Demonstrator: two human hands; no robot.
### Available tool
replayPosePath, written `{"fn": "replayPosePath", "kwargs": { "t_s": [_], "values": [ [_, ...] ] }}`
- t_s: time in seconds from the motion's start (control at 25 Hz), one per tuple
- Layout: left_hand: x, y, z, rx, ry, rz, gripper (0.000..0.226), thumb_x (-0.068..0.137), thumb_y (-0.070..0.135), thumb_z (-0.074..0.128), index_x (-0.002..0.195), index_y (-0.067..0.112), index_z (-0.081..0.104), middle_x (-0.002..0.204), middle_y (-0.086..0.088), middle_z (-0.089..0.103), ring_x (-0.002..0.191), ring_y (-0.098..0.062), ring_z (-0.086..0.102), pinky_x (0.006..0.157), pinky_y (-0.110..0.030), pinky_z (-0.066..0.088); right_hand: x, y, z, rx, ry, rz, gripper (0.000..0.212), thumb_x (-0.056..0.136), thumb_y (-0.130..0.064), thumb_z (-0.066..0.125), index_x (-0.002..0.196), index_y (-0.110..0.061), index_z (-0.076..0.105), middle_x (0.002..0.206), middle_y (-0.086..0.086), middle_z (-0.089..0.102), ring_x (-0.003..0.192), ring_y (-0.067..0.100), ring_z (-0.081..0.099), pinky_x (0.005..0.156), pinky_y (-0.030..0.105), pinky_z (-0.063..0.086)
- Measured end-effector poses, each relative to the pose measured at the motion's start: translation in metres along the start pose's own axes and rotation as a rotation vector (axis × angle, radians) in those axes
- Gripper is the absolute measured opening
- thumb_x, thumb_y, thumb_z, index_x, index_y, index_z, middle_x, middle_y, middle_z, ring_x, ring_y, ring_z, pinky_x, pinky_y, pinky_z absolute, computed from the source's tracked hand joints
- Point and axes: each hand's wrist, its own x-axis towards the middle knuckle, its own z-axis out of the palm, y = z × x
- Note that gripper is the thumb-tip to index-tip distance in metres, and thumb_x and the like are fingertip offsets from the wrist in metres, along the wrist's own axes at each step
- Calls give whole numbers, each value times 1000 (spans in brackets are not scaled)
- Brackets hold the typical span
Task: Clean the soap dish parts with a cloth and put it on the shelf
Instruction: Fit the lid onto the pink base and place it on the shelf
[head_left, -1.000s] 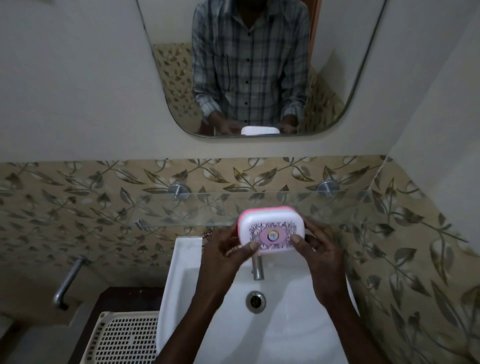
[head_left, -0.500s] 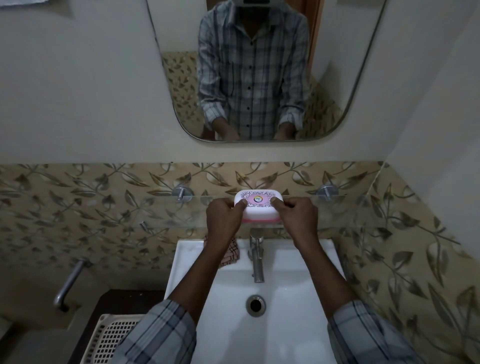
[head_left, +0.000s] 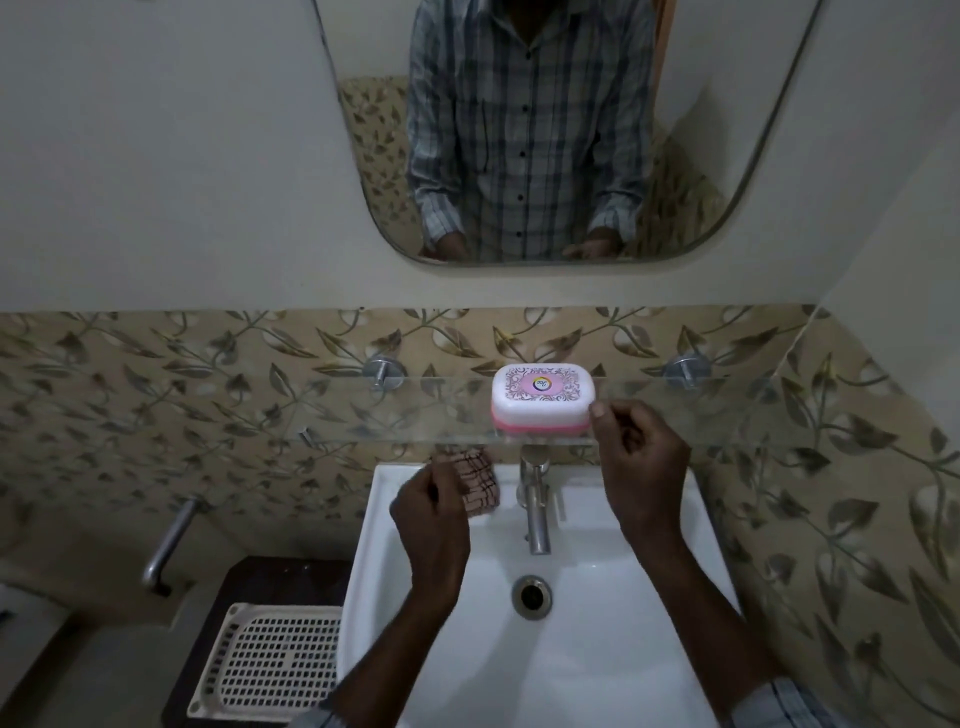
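The soap dish (head_left: 542, 398), white lid with a pink patterned label over a pink base, stands closed on the glass shelf (head_left: 363, 415) above the sink. My right hand (head_left: 641, 457) hovers just to its lower right, fingers loosely curled and empty, thumb tip close to the dish's corner without gripping it. My left hand (head_left: 431, 506) hangs lower over the sink's back left rim, fingers curled with nothing in them. A checked brown cloth (head_left: 480, 480) lies on the sink rim behind my left hand, partly hidden by it.
A white sink (head_left: 597, 649) with a chrome tap (head_left: 535, 499) and drain (head_left: 531, 596) lies below. A white perforated basket (head_left: 270, 665) sits on a dark stand at the left. A wall mirror (head_left: 545, 130) reflects a person in a checked shirt. A wall pipe (head_left: 169, 540) juts out left.
Both hands set the soap dish on the glass shelf, let go of it and drew back toward me; the left hand dropped lower over the sink.
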Motion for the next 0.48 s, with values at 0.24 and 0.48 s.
{"fn": "replayPosePath", "kwargs": {
  "t_s": [0.24, 0.48],
  "values": [
    [42, -92, 32, 357, -228, -358, 37, 91, 24, 65, 97, -12, 62, 100, -29, 69, 100, -43, 65, 78, -41, 52, -74, 28, 34, -106, -315, -53, 10, 83, -11, 74, 79, -18, 70, 63, -6, 66, 57, 5, 60, 56, 13, 46],
    [84, -124, 75, 568, -356, -457, 80, 76, 34, 83, 135, -2, 42, 137, -20, 50, 130, -42, 45, 105, -48, 43, -97, 58, 39, -193, -485, 31, 18, 86, 2, 69, 97, -11, 75, 82, -6, 71, 68, 0, 62, 64, 15, 52]
  ]
}}
